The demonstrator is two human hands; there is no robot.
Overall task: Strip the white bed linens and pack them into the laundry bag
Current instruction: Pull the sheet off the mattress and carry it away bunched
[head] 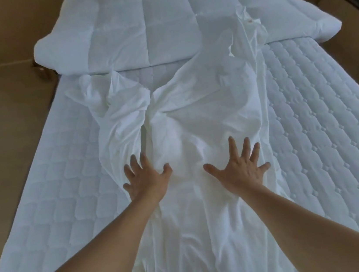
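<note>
Rumpled white bed sheet (195,122) down frame centre, long axis bottom to top, atop quilted mattress pad (318,106). Left hand (146,182) and right hand (243,169) flat on it, fingers splayed, equally near.

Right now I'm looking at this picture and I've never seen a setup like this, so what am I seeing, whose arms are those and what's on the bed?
There is no machine here. The one picture comes from a camera worn on a person's head, looking forward and down, so the bare arms are that person's own. The left hand and right hand rest with fingers spread on a crumpled white sheet, gripping nothing. The sheet runs in a loose strip down the middle of a quilted mattress. A white duvet lies at the far end. No laundry bag is in view.
</note>
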